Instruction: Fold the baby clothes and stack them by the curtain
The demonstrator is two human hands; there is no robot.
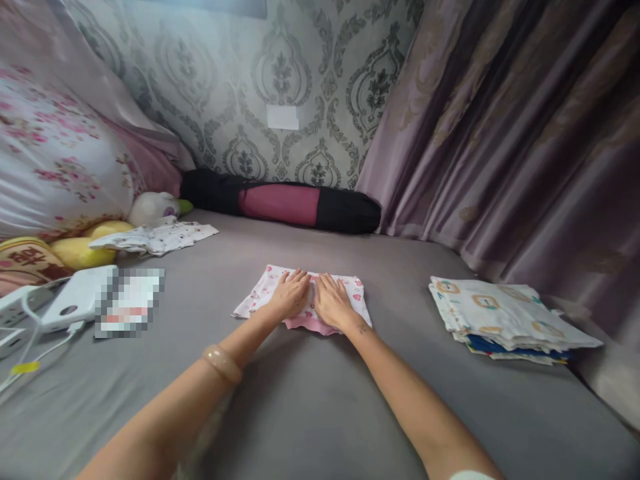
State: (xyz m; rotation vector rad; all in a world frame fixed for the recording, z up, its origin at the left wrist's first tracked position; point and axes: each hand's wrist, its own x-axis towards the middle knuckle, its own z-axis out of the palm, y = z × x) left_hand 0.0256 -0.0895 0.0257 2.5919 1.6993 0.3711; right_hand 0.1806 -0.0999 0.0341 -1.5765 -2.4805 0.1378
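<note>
A folded white garment (354,283) with pink prints and a pink edge lies flat on the grey bed sheet (310,387), in the middle of the view. My left hand (291,293) rests palm down on its left half, fingers stretched toward the far edge. Beside it, my right hand (331,300) presses flat on the right half, a small gap between the two. Both hands touch the cloth from above and grasp nothing. A beige bangle (221,364) circles my left wrist.
At right is a stack of folded clothes (505,313). On the left lie a patterned white cloth (165,237), plush toys (153,208), a white power bank (80,300) with cables and a blurred flat object (131,303). A long black and maroon bag (280,202) lies along the wall.
</note>
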